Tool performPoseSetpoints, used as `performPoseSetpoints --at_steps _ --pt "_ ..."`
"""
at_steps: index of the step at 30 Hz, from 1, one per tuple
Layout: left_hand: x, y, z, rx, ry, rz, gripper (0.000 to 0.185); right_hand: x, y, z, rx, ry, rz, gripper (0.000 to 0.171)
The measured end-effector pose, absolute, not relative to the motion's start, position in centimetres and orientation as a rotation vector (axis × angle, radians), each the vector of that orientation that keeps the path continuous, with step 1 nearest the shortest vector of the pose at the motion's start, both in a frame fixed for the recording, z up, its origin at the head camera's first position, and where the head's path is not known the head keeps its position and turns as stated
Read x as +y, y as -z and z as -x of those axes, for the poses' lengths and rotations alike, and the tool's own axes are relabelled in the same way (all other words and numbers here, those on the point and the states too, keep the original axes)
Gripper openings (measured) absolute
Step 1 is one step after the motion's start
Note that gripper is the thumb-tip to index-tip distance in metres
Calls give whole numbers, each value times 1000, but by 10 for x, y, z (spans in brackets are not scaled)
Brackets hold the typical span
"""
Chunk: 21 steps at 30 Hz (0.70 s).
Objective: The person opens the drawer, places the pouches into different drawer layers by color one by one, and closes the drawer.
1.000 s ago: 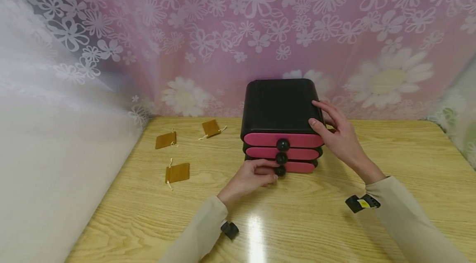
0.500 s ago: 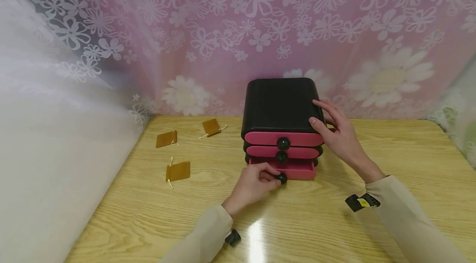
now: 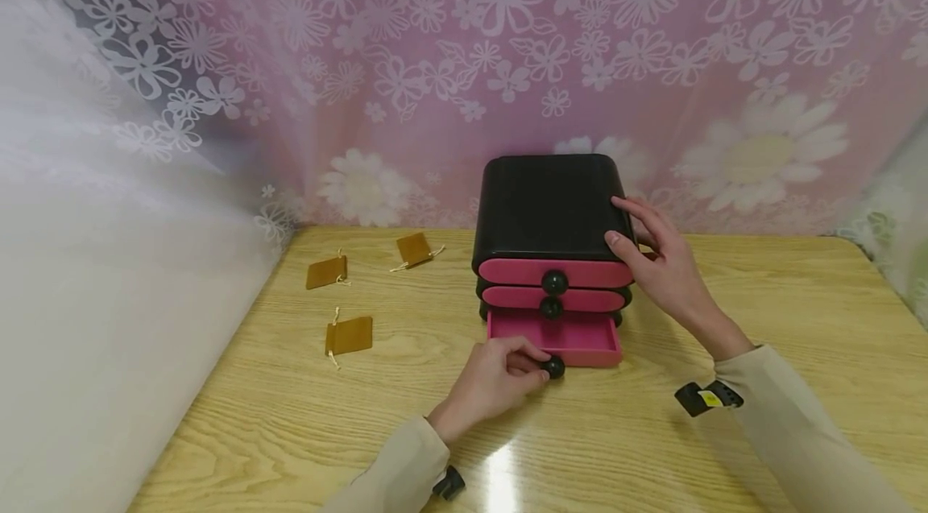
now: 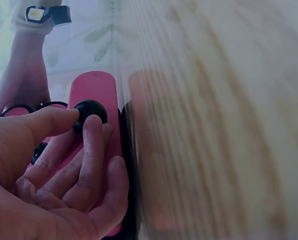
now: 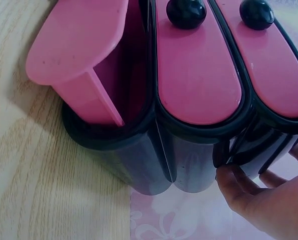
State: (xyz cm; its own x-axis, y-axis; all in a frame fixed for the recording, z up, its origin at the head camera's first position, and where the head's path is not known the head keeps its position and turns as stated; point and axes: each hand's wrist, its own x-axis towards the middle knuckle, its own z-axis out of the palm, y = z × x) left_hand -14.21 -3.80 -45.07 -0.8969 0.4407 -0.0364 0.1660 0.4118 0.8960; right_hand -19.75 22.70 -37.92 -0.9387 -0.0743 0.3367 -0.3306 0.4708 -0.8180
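Note:
A black box of three stacked drawers (image 3: 551, 203) with pink fronts stands on the wooden table. Its bottom drawer (image 3: 590, 357) is pulled partway out, and the part of its inside that shows holds nothing. My left hand (image 3: 496, 376) pinches that drawer's round black knob (image 4: 91, 114) between thumb and fingers. The upper two drawers are closed, each with a black knob (image 3: 554, 281). My right hand (image 3: 667, 271) rests against the right side of the box, thumb near the top front corner. In the right wrist view, its fingertips (image 5: 229, 182) touch the black casing.
Three small brown drawstring pouches lie on the table left of the box: one at the back (image 3: 414, 250), one at the far left (image 3: 327, 272), one nearer the front (image 3: 350, 335). A pink flowered curtain (image 3: 435, 94) hangs behind the table (image 3: 290, 432).
The bottom drawer has slid from closed to partway out, toward the person, with my left hand drawing its knob. My right hand has stayed against the box.

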Motion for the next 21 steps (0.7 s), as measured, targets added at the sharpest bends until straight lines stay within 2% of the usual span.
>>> performPoseSetpoints --at_steps 14,21 --pt "-41 446 135 2436 -1490 -462 11 227 381 198 -2464 -1445 -352 55" --pt "-35 440 134 2688 -1172 -501 25 227 381 198 -2460 -1441 -352 55"
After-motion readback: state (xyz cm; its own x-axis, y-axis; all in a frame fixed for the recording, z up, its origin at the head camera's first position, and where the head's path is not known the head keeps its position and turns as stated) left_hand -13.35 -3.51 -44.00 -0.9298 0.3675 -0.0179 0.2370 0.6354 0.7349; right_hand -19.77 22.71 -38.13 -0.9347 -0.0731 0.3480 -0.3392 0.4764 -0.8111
